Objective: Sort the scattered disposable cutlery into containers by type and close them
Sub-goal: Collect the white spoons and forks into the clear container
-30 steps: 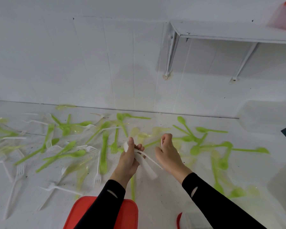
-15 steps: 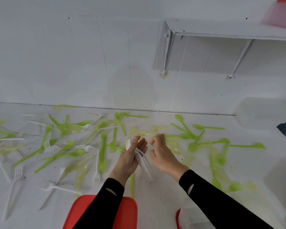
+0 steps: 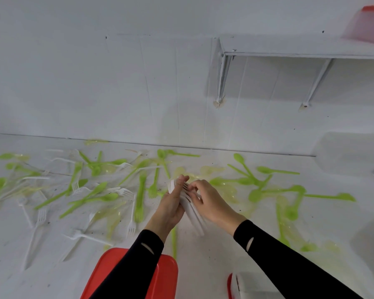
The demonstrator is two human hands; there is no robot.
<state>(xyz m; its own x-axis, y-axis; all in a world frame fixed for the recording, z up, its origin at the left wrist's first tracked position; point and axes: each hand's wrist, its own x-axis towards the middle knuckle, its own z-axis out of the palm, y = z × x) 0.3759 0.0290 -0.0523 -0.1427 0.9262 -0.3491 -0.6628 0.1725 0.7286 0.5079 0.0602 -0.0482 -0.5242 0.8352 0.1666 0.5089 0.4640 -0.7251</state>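
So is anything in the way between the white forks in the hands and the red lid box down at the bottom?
Mostly no. The bundle of white forks sits between the left hand and right hand. Only the person's own left sleeve crosses over the red lid. Whether an open container lies beneath cannot be seen.

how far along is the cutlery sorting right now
Early, by the look of it. Done: nothing visibly boxed or closed; the red lid lies loose by the near edge. In hand: left hand and right hand square up a stack of white forks. Left: green spoons and white forks across the table.
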